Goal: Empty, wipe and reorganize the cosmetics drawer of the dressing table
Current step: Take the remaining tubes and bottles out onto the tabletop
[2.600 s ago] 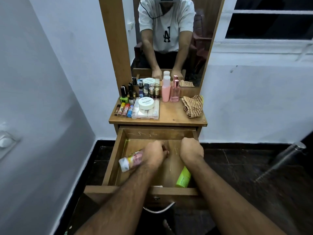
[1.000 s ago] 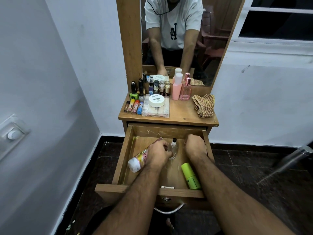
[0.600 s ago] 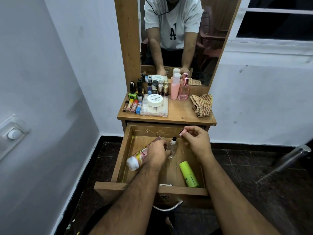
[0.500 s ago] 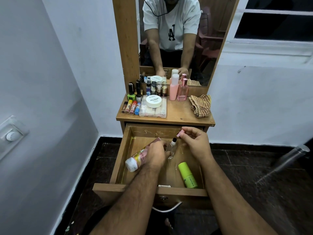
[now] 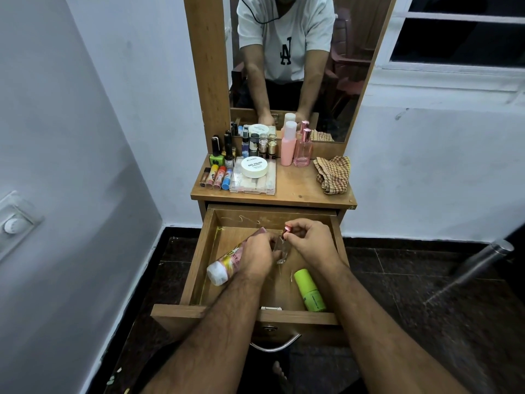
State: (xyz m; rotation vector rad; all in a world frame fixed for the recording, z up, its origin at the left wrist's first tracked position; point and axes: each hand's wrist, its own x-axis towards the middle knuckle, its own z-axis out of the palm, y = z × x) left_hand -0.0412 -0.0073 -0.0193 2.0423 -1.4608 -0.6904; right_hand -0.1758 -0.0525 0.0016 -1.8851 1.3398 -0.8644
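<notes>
Over the open drawer point(image 5: 199, 268), past the green tube point(image 5: 309, 291) lying near its front, the left hand point(image 5: 257, 257) is gripping a pink tube point(image 5: 227, 264) and small glass bottle point(image 5: 281, 248), upright, while the right hand point(image 5: 311, 241), nearer its top, is pinching the cap point(image 5: 287, 230) directly above.

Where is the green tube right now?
In the head view, the green tube lies flat in the open drawer, at its front right, just under the right forearm and near the front wall.
</notes>
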